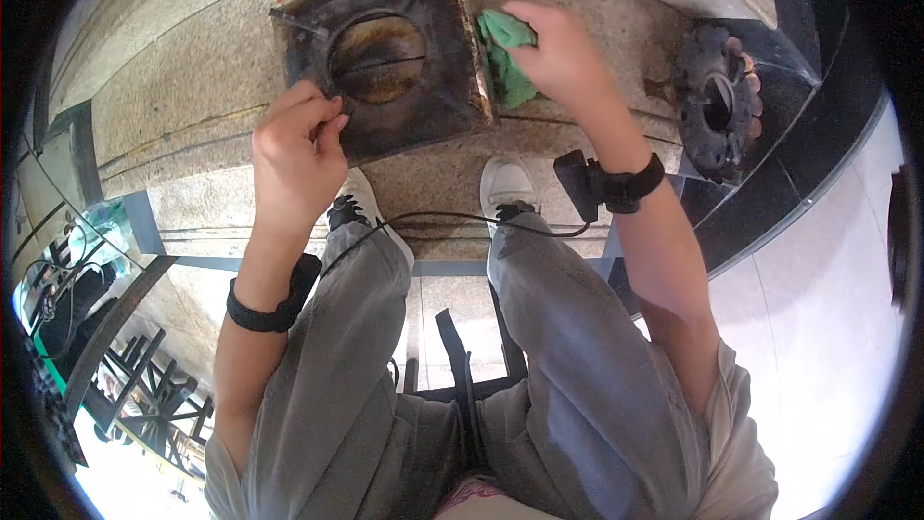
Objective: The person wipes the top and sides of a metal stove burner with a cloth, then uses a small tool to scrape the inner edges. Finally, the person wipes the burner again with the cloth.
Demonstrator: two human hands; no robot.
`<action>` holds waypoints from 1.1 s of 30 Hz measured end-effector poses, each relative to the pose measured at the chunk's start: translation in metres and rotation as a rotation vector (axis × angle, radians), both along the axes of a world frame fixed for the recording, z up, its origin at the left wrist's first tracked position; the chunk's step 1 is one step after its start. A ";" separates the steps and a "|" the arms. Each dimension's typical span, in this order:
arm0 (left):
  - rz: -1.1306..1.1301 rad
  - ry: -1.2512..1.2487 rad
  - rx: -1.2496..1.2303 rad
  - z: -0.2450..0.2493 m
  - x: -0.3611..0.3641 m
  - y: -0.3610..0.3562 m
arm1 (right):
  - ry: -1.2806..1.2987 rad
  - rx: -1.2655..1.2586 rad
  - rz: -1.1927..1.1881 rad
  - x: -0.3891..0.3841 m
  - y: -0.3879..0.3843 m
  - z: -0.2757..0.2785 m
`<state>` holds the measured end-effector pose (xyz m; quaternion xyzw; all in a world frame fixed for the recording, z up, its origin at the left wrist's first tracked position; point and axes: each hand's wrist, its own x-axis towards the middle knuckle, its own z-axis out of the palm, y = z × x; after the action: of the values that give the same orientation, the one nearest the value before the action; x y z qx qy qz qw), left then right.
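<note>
while the left hand [298, 149] pinches the near left rim of the plate [438, 101], thumb and curled fingers closed on the metal beside its round opening, the right hand [563, 58] is closed over a green cloth [505, 72] and presses it against the plate's right edge. the pinch looks like a brace: it would stop the plate from sliding as the cloth bears sideways on it. the cloth is bunched, not spread, which puts a thick wad at the edge where the grime lies.

the plate is square, dark with rust and soot, and lies flat on a speckled stone ledge [192, 87], straight ahead of the person's knees. a toothed burner ring [717, 101] sits well apart to the right, where the stone turns black. two white shoes [505, 183] rest at the ledge's near side. each wrist bears a black band; the right one carries a small device [580, 183] with a cable [452, 217] across the lap. pale floor tiles [828, 279] lie to the right in bright daylight, and dark metal frames [144, 385] stand lower left.
</note>
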<state>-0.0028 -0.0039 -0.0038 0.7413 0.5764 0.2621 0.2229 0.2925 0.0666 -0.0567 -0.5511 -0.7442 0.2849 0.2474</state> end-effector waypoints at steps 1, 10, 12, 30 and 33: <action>0.011 -0.022 0.004 0.000 0.001 0.000 | 0.027 0.009 -0.016 0.000 -0.001 -0.001; -0.018 -0.029 0.095 -0.014 -0.003 -0.002 | -0.067 -0.156 0.069 0.015 -0.013 0.012; -0.001 0.024 0.002 -0.007 0.000 -0.002 | -0.168 -0.229 0.020 0.024 -0.015 0.003; 0.083 0.401 -0.251 -0.043 0.038 -0.005 | -0.176 -0.464 -0.088 -0.006 -0.024 0.045; 0.016 0.361 -0.196 -0.049 0.035 0.006 | -0.216 -0.299 -0.038 0.033 -0.016 -0.014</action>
<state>0.0320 0.0023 -0.0530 0.7462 0.6357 0.0696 0.1850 0.3254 0.0509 -0.0702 -0.6231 -0.7053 0.3269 0.0865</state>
